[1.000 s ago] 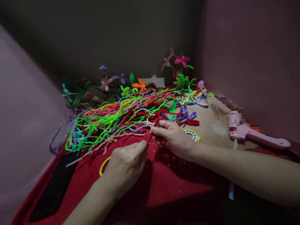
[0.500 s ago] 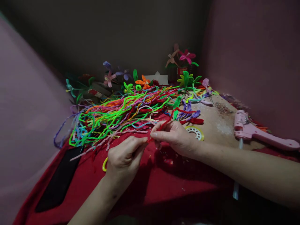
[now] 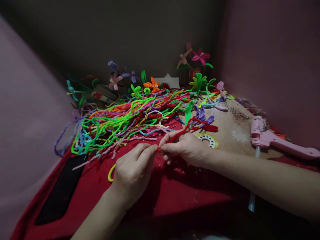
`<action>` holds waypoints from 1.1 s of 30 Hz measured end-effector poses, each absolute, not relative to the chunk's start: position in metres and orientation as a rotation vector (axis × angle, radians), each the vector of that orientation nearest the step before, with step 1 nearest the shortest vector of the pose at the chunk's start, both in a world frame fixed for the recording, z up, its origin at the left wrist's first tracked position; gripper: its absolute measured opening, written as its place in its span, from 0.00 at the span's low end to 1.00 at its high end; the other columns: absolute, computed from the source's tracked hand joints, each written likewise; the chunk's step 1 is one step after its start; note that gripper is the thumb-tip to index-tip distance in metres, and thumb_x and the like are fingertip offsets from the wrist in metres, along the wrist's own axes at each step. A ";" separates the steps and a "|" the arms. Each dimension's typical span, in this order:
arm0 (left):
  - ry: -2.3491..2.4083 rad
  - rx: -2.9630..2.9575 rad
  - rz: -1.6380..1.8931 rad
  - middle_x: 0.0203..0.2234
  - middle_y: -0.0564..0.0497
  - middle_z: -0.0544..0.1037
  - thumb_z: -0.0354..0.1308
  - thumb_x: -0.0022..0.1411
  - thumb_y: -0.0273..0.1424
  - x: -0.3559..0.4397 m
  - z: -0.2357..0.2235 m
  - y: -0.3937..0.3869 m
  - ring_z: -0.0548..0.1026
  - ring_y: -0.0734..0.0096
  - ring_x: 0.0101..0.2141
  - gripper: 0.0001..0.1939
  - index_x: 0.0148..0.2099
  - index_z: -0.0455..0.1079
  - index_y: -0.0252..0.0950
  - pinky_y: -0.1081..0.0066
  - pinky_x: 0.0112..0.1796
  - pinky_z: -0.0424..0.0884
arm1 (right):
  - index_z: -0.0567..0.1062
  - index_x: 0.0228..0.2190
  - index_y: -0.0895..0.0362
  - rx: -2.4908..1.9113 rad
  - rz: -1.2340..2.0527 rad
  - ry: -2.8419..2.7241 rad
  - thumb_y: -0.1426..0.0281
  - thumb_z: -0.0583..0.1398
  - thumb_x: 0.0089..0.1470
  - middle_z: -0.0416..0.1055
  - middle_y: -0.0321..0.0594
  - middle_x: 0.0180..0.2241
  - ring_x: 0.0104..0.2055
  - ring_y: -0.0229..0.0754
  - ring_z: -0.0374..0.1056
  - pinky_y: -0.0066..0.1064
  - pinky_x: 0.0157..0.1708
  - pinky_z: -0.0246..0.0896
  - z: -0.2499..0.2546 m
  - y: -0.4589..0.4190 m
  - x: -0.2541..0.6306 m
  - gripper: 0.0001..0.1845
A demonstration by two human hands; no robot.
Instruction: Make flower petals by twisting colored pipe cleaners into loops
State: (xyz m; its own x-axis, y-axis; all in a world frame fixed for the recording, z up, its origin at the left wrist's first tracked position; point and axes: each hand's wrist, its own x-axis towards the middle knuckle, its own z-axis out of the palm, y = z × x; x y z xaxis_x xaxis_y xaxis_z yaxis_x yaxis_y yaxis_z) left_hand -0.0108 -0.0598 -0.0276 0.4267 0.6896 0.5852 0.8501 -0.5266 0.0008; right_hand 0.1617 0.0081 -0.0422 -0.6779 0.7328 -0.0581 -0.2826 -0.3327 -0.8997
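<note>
My left hand and my right hand meet fingertip to fingertip over the red cloth. Both pinch the near end of a red pipe cleaner, which runs up and to the right from my fingers toward the pile. A large heap of mixed-colour pipe cleaners lies just beyond my hands. A yellow ring lies on the cloth beside my left hand.
A pink glue gun rests at the right on a brown board, near a tape roll. Finished pipe-cleaner flowers stand along the back wall. A black flat object lies at the left.
My hands have drawn together and lifted the red pipe cleaner's end off the cloth; its far part now arches higher toward the right.
</note>
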 end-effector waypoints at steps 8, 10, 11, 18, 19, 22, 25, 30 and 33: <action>-1.261 -2.343 -0.787 0.36 0.47 0.75 0.56 0.58 0.20 -0.017 -0.032 -0.060 0.73 0.74 0.36 0.14 0.46 0.69 0.35 0.78 0.35 0.68 | 0.72 0.22 0.60 -0.637 1.996 -1.321 0.70 0.63 0.46 0.68 0.34 0.18 0.17 0.31 0.62 0.24 0.19 0.61 -0.044 0.010 0.162 0.07; -1.208 -2.311 -0.777 0.37 0.47 0.75 0.57 0.57 0.19 -0.019 -0.034 -0.059 0.73 0.73 0.36 0.15 0.46 0.69 0.35 0.76 0.36 0.68 | 0.71 0.22 0.61 -0.654 2.068 -1.264 0.69 0.64 0.45 0.69 0.35 0.19 0.17 0.31 0.63 0.24 0.18 0.62 -0.045 0.010 0.161 0.09; -1.179 -2.299 -0.765 0.36 0.46 0.76 0.57 0.56 0.19 -0.020 -0.035 -0.059 0.73 0.72 0.35 0.15 0.46 0.69 0.35 0.75 0.35 0.68 | 0.71 0.22 0.62 -0.652 2.104 -1.219 0.68 0.65 0.43 0.70 0.36 0.20 0.18 0.32 0.64 0.24 0.18 0.63 -0.045 0.011 0.161 0.10; -1.101 -2.255 -0.720 0.34 0.46 0.78 0.57 0.55 0.18 -0.027 -0.041 -0.053 0.74 0.69 0.33 0.15 0.46 0.69 0.33 0.72 0.35 0.69 | 0.71 0.24 0.64 -0.554 2.202 -1.083 0.69 0.68 0.40 0.72 0.39 0.21 0.20 0.34 0.67 0.26 0.19 0.67 -0.045 0.012 0.160 0.13; -1.105 -2.254 -0.730 0.34 0.45 0.78 0.57 0.55 0.18 -0.027 -0.042 -0.052 0.75 0.69 0.34 0.16 0.46 0.69 0.33 0.72 0.35 0.69 | 0.71 0.24 0.64 -0.562 2.201 -1.088 0.69 0.68 0.40 0.72 0.40 0.22 0.20 0.34 0.68 0.26 0.20 0.67 -0.045 0.012 0.160 0.13; -1.150 -2.285 -0.734 0.36 0.46 0.77 0.56 0.57 0.18 -0.026 -0.040 -0.052 0.75 0.69 0.36 0.16 0.47 0.68 0.35 0.73 0.36 0.69 | 0.72 0.24 0.64 -0.588 2.203 -1.110 0.70 0.67 0.41 0.72 0.40 0.22 0.20 0.34 0.68 0.27 0.20 0.68 -0.045 0.012 0.159 0.11; -1.391 -2.242 -0.774 0.43 0.46 0.73 0.54 0.60 0.23 -0.025 -0.031 -0.058 0.74 0.71 0.39 0.16 0.51 0.64 0.38 0.74 0.36 0.70 | 0.71 0.24 0.63 -0.650 2.150 -1.124 0.70 0.66 0.43 0.71 0.39 0.21 0.19 0.34 0.67 0.26 0.19 0.67 -0.042 0.010 0.159 0.10; -1.896 -2.110 -0.531 0.41 0.46 0.71 0.49 0.63 0.35 -0.041 -0.018 -0.078 0.73 0.70 0.33 0.13 0.48 0.65 0.36 0.69 0.35 0.70 | 0.72 0.25 0.62 -0.795 2.020 -1.142 0.74 0.61 0.48 0.71 0.37 0.21 0.18 0.32 0.66 0.25 0.18 0.65 -0.036 0.010 0.158 0.04; -2.055 -2.250 -0.056 0.36 0.46 0.73 0.47 0.63 0.37 -0.058 -0.025 -0.085 0.73 0.63 0.35 0.13 0.42 0.68 0.36 0.66 0.35 0.70 | 0.72 0.25 0.62 -0.786 2.012 -1.117 0.75 0.60 0.49 0.71 0.38 0.22 0.19 0.33 0.67 0.25 0.19 0.66 -0.038 0.011 0.158 0.03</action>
State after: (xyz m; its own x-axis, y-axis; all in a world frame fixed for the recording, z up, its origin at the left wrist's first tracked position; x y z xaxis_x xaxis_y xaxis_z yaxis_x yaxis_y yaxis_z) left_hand -0.0577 -0.0853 -0.0248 0.0923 0.9916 0.0904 0.9951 -0.0886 -0.0442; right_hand 0.1581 0.0113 -0.0375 -0.5749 0.8001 -0.1712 -0.2778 -0.3876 -0.8790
